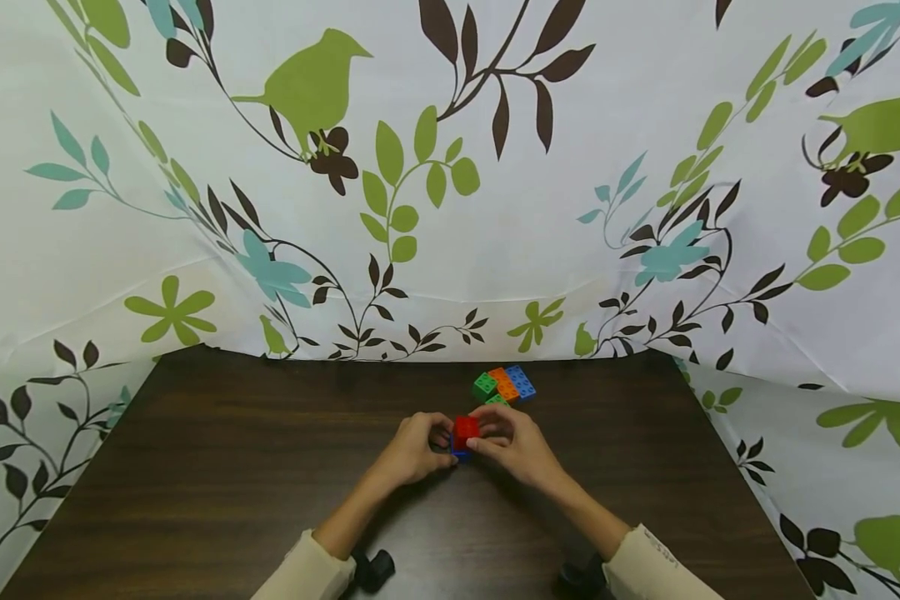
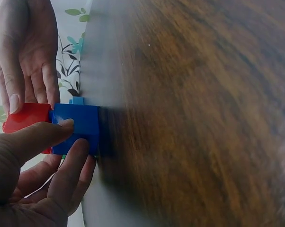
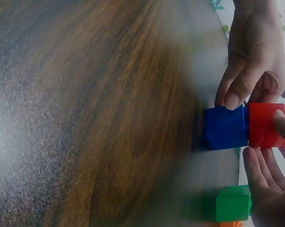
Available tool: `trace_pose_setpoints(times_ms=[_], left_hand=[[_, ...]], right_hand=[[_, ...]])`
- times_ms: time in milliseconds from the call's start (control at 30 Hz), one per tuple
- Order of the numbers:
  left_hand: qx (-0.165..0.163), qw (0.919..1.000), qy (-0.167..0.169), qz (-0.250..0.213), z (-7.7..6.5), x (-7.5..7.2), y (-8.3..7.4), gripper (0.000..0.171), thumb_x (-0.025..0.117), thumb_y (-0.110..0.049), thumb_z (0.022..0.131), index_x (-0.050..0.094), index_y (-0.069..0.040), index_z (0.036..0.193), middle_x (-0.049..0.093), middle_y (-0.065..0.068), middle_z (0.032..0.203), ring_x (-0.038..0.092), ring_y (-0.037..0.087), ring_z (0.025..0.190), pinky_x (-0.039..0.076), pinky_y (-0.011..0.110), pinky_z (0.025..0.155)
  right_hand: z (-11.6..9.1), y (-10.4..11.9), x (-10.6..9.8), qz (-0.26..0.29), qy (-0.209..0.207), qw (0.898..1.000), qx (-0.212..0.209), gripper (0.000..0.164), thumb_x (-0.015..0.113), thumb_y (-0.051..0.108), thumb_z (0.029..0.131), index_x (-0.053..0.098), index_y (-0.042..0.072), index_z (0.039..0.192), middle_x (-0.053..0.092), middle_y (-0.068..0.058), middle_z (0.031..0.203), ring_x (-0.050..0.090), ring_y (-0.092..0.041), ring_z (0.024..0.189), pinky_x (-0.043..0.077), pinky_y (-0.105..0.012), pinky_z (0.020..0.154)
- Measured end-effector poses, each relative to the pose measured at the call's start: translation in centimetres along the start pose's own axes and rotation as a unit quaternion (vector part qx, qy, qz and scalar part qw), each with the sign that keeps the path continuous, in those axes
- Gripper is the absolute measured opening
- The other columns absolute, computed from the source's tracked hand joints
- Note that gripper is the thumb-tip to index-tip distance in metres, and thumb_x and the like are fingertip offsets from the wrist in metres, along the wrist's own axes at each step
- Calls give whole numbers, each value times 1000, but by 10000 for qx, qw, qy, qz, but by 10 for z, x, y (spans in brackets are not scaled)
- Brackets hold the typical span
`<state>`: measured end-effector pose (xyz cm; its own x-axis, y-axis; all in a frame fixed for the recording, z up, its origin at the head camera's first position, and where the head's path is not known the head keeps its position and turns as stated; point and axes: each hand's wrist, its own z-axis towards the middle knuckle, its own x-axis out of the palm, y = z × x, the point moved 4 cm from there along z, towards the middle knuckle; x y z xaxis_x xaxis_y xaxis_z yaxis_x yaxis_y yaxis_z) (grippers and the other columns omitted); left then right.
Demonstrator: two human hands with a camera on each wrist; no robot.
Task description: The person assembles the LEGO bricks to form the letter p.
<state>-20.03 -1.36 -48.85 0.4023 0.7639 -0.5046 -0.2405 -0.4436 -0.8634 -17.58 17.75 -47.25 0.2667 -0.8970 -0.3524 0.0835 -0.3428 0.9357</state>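
Note:
Near the middle of the table, my left hand point(image 1: 414, 450) pinches a blue toy building block point(image 2: 88, 118) that rests on the table. Thumb on one side and fingers on the other, my right hand point(image 1: 523, 443) grips a red building block point(image 1: 466, 432). The red block sits directly over the blue block point(image 3: 226, 127). In the right wrist view a thin gap with the blue studs shows between the two, so they do not look fully pressed together. My fingers cover parts of both blocks.
Just behind my hands lie more blocks: a green block point(image 1: 484, 385), an orange block point(image 1: 504, 384), a blue block point(image 1: 521, 382) and another green block point(image 1: 497, 400) partly hidden. The dark wooden table point(image 1: 270, 442) ends at a patterned cloth point(image 1: 525, 233) behind and at the sides.

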Motion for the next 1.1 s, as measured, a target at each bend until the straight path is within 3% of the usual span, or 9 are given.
trace_pose_setpoints(times_ms=[367, 600, 1100], left_hand=[[68, 10000, 52, -17, 2, 0, 2, 33, 90, 7, 76, 73, 4, 105, 77, 12, 97, 76, 25, 88, 64, 33, 79], [81, 9999, 79, 32, 3, 0, 3, 32, 89, 6, 76, 73, 4, 104, 77, 11, 95, 76, 25, 87, 63, 29, 77], [167, 9999, 17, 40, 1, 1, 0, 31, 89, 6, 77, 73, 6, 103, 77, 14, 95, 77, 27, 85, 64, 31, 77]], right_hand=[[1, 3, 0, -403, -39, 9989, -237, 34, 83, 8, 94, 70, 5, 125, 75, -17, 122, 75, -24, 106, 63, -27, 92], [4, 6, 0, -709, -30, 9958, -574, 34, 86, 13, 92, 72, 3, 122, 76, -18, 120, 78, -29, 105, 64, -32, 91], [4, 7, -1, -921, -18, 9932, -718, 33, 88, 13, 90, 74, 3, 118, 78, -17, 116, 78, -31, 105, 65, -36, 92]])
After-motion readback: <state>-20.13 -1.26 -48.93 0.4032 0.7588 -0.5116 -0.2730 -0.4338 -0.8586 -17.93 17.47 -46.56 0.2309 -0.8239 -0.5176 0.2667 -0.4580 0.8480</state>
